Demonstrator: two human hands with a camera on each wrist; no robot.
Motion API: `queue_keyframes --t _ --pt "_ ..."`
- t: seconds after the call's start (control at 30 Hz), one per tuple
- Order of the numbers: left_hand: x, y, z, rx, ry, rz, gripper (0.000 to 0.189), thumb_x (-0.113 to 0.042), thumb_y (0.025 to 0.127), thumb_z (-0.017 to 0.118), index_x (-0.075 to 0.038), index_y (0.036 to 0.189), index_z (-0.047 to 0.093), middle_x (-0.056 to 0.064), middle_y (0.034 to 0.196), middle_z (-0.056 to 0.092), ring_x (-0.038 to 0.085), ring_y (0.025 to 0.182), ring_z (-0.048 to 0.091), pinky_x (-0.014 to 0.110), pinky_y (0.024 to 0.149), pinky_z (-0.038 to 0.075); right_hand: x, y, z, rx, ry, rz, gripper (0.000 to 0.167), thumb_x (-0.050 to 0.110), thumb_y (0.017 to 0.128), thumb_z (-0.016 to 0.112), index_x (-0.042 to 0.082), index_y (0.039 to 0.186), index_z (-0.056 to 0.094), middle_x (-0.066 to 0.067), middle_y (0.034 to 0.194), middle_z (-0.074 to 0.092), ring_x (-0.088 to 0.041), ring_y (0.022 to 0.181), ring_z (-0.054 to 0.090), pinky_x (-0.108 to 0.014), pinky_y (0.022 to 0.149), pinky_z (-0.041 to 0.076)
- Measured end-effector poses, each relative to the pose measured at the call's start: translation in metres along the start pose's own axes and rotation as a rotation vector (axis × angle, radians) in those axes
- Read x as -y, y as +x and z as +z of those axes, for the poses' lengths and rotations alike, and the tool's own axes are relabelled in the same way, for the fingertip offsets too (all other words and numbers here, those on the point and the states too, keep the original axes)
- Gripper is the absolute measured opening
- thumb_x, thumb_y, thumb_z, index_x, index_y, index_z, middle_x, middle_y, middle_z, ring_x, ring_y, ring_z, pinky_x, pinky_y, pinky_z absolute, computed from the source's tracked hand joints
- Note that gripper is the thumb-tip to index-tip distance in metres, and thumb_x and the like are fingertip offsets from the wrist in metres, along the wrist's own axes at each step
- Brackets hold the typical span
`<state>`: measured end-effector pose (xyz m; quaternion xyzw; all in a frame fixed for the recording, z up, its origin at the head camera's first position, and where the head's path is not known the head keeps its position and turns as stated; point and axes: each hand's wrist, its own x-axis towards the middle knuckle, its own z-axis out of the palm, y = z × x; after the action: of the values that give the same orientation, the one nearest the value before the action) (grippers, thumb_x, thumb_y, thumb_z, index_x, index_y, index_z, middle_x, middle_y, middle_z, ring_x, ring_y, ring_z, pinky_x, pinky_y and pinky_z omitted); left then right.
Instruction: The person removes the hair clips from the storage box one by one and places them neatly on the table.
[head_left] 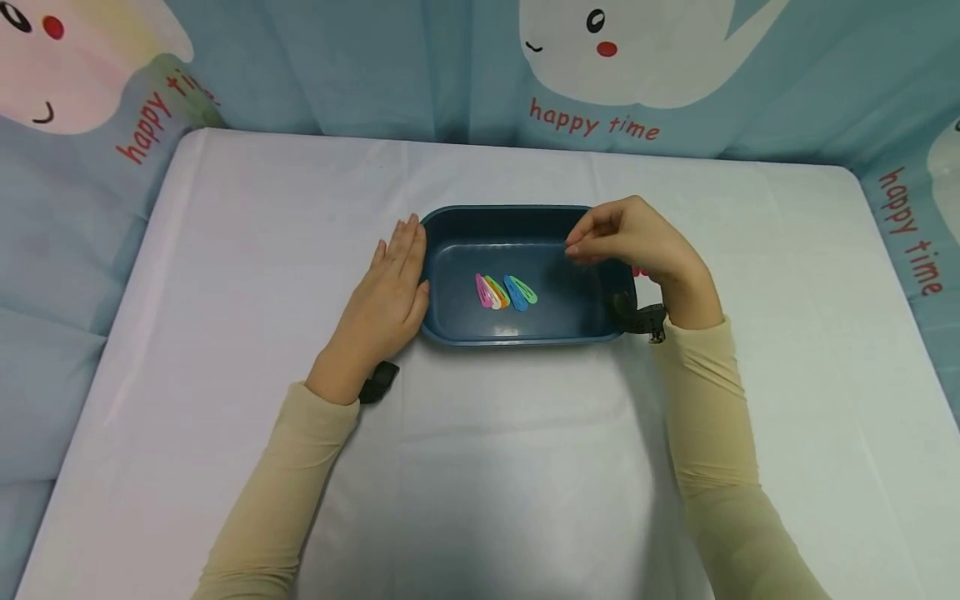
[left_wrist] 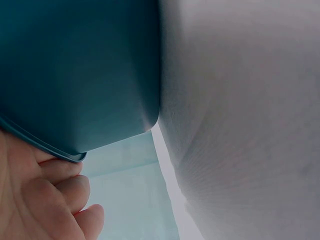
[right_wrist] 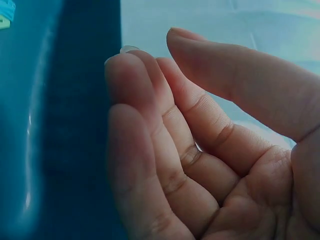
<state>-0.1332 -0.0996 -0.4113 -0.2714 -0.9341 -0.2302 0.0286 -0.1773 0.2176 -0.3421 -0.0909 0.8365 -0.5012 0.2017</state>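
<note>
A dark blue tray (head_left: 555, 323) holds several colored snap hair clips (head_left: 504, 292), bunched left of its middle in pink, white, orange, blue and green. My left hand (head_left: 386, 300) rests along the tray's left rim, fingers extended; in the left wrist view its fingers (left_wrist: 72, 187) lie against the rim's outer edge. Over the right end of the tray is my right hand (head_left: 637, 237), fingers bent. In the right wrist view the thumb (right_wrist: 225, 65) stands apart from the fingers, and no object shows between them.
Small red items (head_left: 639, 271) peek out beside the tray's right end, mostly covered by my right hand. A white cloth (head_left: 480, 467) covers the table. Blue printed curtain (head_left: 360, 67) hangs behind and at the sides. Black straps with cameras sit on both wrists.
</note>
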Motion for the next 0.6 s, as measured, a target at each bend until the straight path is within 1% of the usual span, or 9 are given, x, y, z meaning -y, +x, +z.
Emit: queue_keyframes --t 0.13,0.23,0.37,0.47,0.6 --pt "0.001 0.001 0.001 0.004 -0.002 0.002 0.060 -0.018 0.099 0.035 0.009 0.147 0.012 0.019 0.156 0.006 0.028 0.143 0.003 0.044 0.114 0.006 0.002 0.009 0.008 0.037 -0.003 0.001 0.012 0.004 0.087 0.064 -0.007 0.091 0.067 -0.007 0.082 0.070 -0.019 0.077 0.068 -0.030 0.073 0.054" --pt "0.001 0.001 0.001 0.000 -0.006 0.004 0.060 -0.018 0.098 0.036 0.009 0.147 0.012 0.019 0.156 0.007 0.028 0.143 0.003 0.044 0.114 0.007 0.003 0.015 0.014 0.062 0.001 0.007 0.011 0.003 0.087 0.064 -0.008 0.090 0.067 -0.008 0.081 0.070 -0.025 0.078 0.067 -0.030 0.072 0.054" --pt "0.001 0.001 0.002 -0.004 -0.008 0.006 0.060 -0.018 0.098 0.036 0.008 0.147 0.012 0.019 0.156 0.007 0.029 0.143 0.004 0.044 0.114 0.007 0.003 0.023 0.021 0.105 -0.030 0.005 0.012 0.005 0.086 0.066 -0.007 0.087 0.067 -0.010 0.079 0.069 -0.032 0.079 0.066 -0.029 0.072 0.054" --pt "0.001 0.001 0.002 -0.006 -0.003 0.009 0.061 -0.017 0.098 0.036 0.008 0.147 0.011 0.018 0.156 0.007 0.030 0.143 0.005 0.044 0.114 0.007 0.003 0.028 0.026 0.133 -0.064 0.007 0.012 0.006 0.086 0.067 -0.006 0.087 0.067 -0.012 0.078 0.069 -0.029 0.077 0.067 -0.029 0.072 0.054" --pt "0.002 0.001 0.002 -0.006 0.001 0.009 0.060 -0.017 0.098 0.036 0.008 0.147 0.011 0.018 0.156 0.006 0.031 0.143 0.006 0.044 0.114 0.007 0.002 0.034 0.030 0.154 -0.088 0.030 0.011 0.005 0.086 0.066 -0.006 0.086 0.067 -0.011 0.079 0.069 -0.023 0.073 0.066 -0.030 0.071 0.054"
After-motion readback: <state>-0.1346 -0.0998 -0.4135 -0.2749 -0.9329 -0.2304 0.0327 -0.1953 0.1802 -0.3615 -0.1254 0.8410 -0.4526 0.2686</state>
